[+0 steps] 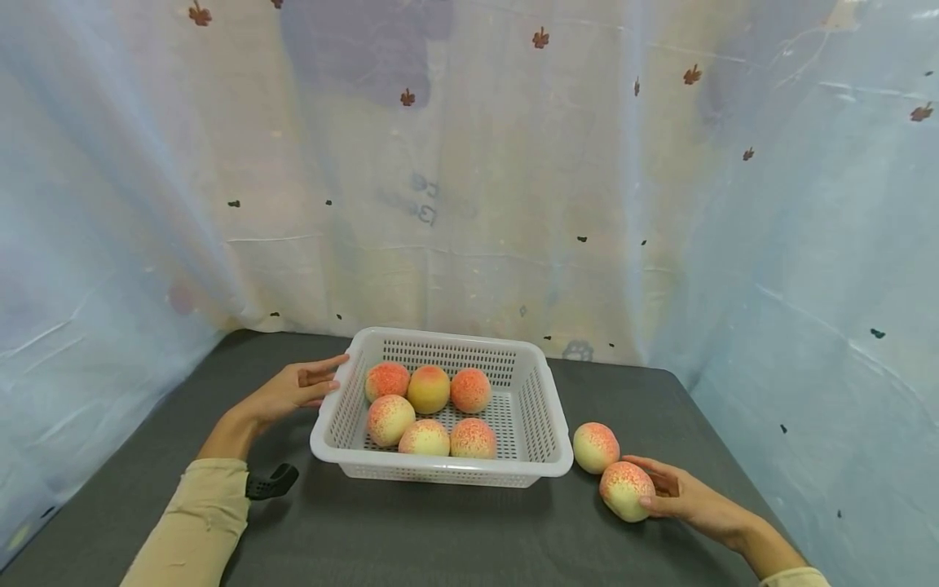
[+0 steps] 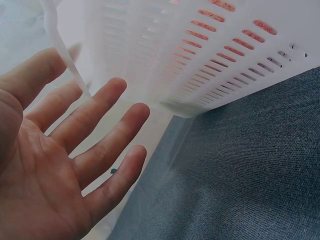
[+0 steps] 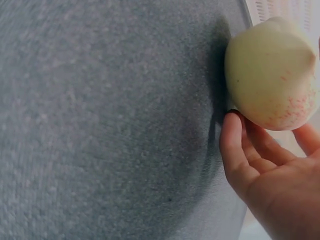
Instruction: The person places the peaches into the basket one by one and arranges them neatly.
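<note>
In the head view, a white plastic basket (image 1: 539,391) with slotted walls holds several red-speckled peaches (image 1: 391,420). My left hand (image 1: 297,390) is at its left end, straight fingers touching the rim. From the left wrist, that hand (image 2: 75,150) shows its palm, with the basket's slotted wall (image 2: 150,55) beyond the fingertips. To the right of the basket, my right hand (image 1: 682,499) holds a peach (image 1: 626,492) between thumb and fingers. Another peach (image 1: 596,447) lies just behind it. In the right wrist view the held peach (image 3: 270,75) partly hides the fingers.
The dark grey cloth-covered table (image 1: 411,530) extends in front of the basket. A pale patterned curtain (image 1: 469,204) hangs behind it and along both sides. A black strap (image 1: 271,482) sticks out at the left wrist.
</note>
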### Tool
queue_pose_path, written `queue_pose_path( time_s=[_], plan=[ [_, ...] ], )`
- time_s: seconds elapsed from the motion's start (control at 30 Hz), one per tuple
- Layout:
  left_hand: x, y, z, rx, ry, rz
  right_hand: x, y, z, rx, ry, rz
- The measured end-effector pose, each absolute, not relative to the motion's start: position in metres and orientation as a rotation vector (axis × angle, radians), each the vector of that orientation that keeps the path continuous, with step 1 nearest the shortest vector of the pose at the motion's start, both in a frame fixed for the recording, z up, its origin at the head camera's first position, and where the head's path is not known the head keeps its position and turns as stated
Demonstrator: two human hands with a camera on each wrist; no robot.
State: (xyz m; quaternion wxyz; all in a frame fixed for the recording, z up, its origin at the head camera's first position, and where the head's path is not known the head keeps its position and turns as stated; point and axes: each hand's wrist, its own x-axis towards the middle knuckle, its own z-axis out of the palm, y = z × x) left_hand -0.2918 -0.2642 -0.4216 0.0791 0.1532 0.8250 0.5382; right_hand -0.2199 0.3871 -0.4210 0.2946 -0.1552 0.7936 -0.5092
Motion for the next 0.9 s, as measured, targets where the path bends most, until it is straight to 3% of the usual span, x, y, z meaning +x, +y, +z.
queue_pose_path(
  time_s=[0.53,0.9],
  plan=[
    [-0.292,-0.262,-0.422,0.449,2.467,1.613,-0.218,0.388,-0.425,-0.478,2.146,-1.367],
    [-0.294,-0.265,-0.424,0.455,2.444,1.634,-0.212,0.388,-0.407,-0.522,2.222,-1.353]
  ],
)
